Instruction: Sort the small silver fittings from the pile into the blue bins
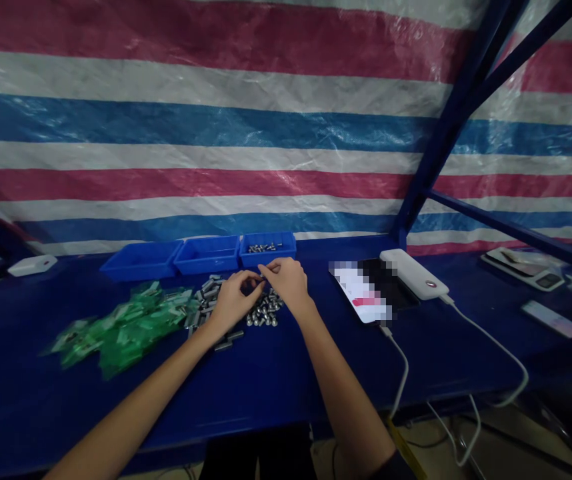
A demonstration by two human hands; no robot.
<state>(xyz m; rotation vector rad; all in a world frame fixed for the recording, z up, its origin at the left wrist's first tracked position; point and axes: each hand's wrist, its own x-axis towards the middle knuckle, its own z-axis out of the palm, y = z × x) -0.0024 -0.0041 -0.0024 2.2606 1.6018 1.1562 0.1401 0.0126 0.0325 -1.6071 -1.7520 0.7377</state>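
Note:
Over the small metal parts on the blue table, my left hand (236, 300) and my right hand (287, 283) meet fingertip to fingertip. Both have their fingers pinched together at one small item, too small and too covered to name. Under and beside my left hand lie grey metal cylinders (224, 346). Round-headed screws (263, 313) are heaped below my right hand. Green plastic bags (131, 323) with metal pieces inside are piled left of the cylinders.
Behind my hands stand three blue bins: a left bin (141, 260), a middle bin (207, 253) and a right bin (268, 239) holding small screws. To the right lie a phone (366, 293), a white power bank (413, 273) with a cable (486, 343), and a scale (523, 269).

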